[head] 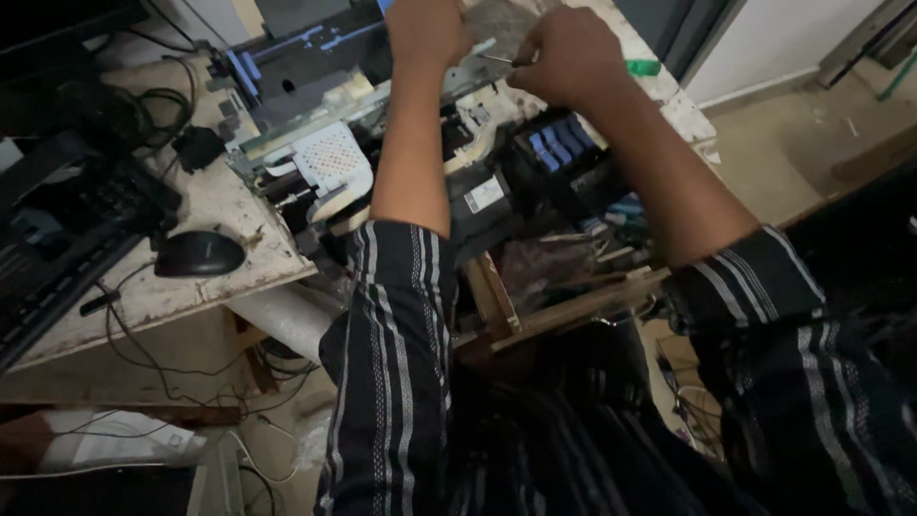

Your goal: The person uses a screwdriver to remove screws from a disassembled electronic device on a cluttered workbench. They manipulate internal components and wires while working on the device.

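A dismantled printer lies open on a worn white table, its metal rail, white ribbon cables and blue ink cartridges exposed. My left hand presses on the printer's upper frame near the metal rail. My right hand is closed around a screwdriver with a green handle; its thin shaft points left toward the rail. Both forearms come out of dark striped sleeves.
A black mouse and a black keyboard sit on the table's left part, with tangled cables hanging below. Wooden slats and loose parts lie under the printer. Bare floor shows at right.
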The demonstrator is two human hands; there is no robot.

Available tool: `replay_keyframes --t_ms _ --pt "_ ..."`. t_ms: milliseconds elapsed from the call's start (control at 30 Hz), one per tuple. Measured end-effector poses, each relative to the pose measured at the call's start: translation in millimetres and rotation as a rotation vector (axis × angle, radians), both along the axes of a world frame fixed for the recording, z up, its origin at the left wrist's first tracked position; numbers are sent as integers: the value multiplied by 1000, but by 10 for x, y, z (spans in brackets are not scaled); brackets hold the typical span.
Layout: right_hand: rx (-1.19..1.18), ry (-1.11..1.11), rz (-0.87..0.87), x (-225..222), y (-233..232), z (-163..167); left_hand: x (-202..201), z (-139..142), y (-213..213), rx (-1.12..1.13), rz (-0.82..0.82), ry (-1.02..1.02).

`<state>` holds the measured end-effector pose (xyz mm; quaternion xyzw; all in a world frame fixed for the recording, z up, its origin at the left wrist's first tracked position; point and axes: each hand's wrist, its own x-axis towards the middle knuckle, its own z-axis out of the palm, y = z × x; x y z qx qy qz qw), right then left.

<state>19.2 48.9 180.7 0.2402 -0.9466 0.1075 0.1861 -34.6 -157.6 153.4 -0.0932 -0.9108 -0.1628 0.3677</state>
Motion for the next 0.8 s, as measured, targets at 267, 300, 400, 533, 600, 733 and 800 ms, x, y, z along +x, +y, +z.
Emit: replay_keyframes --t_ms 267,300,400,533,600,733,800 --pt "-377 -312 250 -758 745 108 -547 -223 145 44 -21 -154" --pt "-443 -318 280 -946 804 17 -643 -252 168 66 -35 -156" --pt "-526 -234 593 -1532 883 -331 -911 -334 271 83 -70 -142" --pt "-490 -146 479 -2157 904 -765 -1249 -376 473 37 -72 -99" --pt "-732 -419 583 -2335 929 -970 -1411 -404 582 74 -92 -158" --pt "-902 -575 729 -2614 1039 -1274 -1675 -454 771 40 -62 -194" --pt "-851 -555 801 -2666 1066 -1406 -1682 -500 809 -17 -71 -121"
